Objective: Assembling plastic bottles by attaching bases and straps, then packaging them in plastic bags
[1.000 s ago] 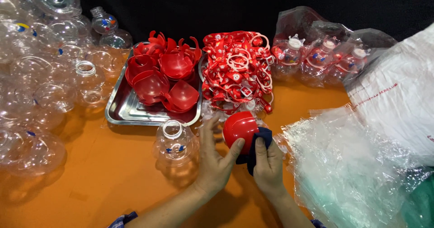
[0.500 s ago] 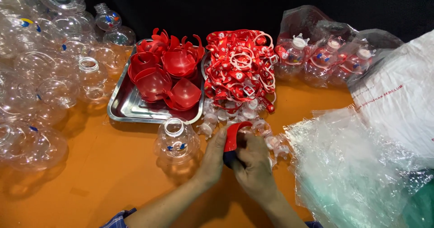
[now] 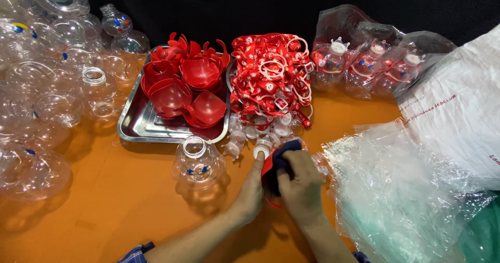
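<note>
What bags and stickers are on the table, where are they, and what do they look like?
White sack: far right, big, woven-looking, with red print.
Clear plastic bags: right front, crinkly see-through heap.
Bagged bottles: back right, clear bags around round bottles with red straps.
Round clear bottle: centre, left of the hands, small blue, red and yellow marks on its side.

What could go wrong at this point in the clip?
The dark cloth covers most of the red cup held between the left hand and right hand, so spots might be missed. The clear bottle stands by the left forearm and may get knocked. White caps lie loose nearby and may scatter.
</note>
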